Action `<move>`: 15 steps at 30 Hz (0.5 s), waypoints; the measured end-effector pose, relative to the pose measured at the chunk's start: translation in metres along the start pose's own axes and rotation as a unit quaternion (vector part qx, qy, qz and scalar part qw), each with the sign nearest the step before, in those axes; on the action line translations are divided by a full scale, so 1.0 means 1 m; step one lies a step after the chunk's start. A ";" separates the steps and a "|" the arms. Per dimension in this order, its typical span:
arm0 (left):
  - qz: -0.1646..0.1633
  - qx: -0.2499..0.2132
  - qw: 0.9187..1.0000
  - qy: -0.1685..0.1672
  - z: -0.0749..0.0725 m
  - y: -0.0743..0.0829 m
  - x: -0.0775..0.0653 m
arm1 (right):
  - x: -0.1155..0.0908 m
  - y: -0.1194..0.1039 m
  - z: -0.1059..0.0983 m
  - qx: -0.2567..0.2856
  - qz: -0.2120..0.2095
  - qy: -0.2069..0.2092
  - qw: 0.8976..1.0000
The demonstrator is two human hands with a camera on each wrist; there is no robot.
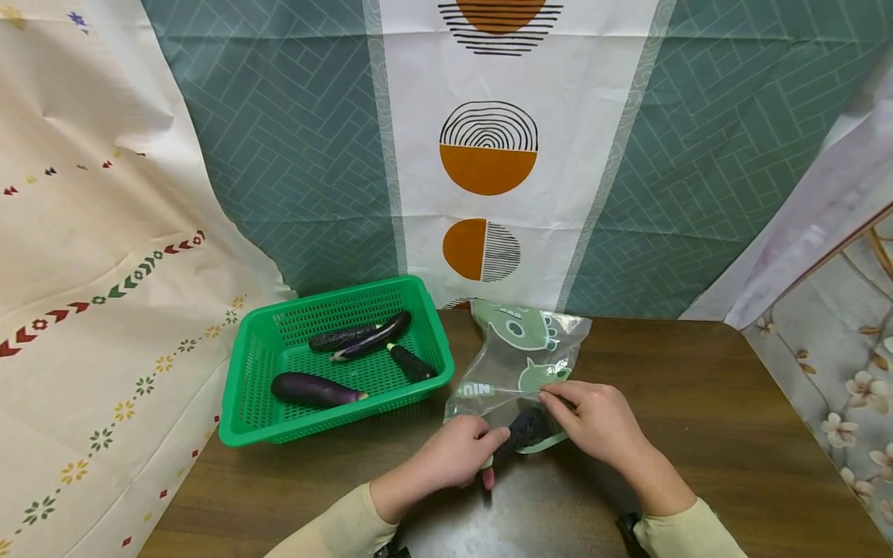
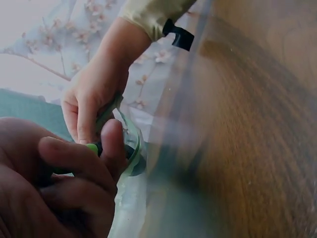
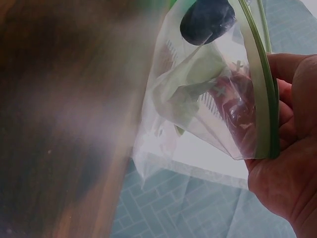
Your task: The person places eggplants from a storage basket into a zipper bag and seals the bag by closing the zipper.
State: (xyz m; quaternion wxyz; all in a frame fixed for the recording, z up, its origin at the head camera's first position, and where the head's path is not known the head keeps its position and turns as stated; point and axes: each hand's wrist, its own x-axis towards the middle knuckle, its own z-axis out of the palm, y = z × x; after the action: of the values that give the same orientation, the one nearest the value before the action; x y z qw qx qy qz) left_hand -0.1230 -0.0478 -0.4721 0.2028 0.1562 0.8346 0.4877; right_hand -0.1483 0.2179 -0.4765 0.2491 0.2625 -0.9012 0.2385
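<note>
Table (image 1: 698,434): dark wood, patterned cloths hung behind. Green basket (image 1: 335,360) far left, holding four eggplants (image 1: 317,389).

Clear bag (image 1: 519,364) with green print lies mid-table, mouth toward the near edge. A fifth eggplant (image 1: 525,428) sits in that mouth, partly inside.

Left hand (image 1: 453,453): fingers curled round the stem end, thumb on top. Right hand (image 1: 600,422): pinching the bag's green rim, holding the mouth open; the right wrist view shows the rim against the palm.

Step, by my reading: feeding the eggplant into the bag, about halfway in. Next calls for pushing it deeper while the rim stays lifted.

Long axis runs near-left to far-right; dark blunt end points into the bag, green stem end toward the left hand.
</note>
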 end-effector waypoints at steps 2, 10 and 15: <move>-0.012 -0.065 0.998 -0.013 0.001 -0.001 0.000 | 0.000 0.000 0.000 -0.001 0.000 0.000 1.000; -0.046 -0.246 0.965 -0.080 0.002 -0.006 0.003 | -0.001 0.000 0.001 -0.001 0.005 -0.005 1.000; -0.053 -0.305 0.943 -0.123 0.000 -0.009 0.006 | -0.001 0.000 0.002 -0.001 0.002 -0.002 1.000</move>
State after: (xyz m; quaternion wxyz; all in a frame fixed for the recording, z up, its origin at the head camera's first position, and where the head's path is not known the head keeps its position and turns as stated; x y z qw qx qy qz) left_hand -0.1286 -0.0492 -0.4817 0.3676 0.1013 0.6213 0.6845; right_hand -0.1482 0.2168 -0.4785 0.2471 0.2611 -0.9023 0.2380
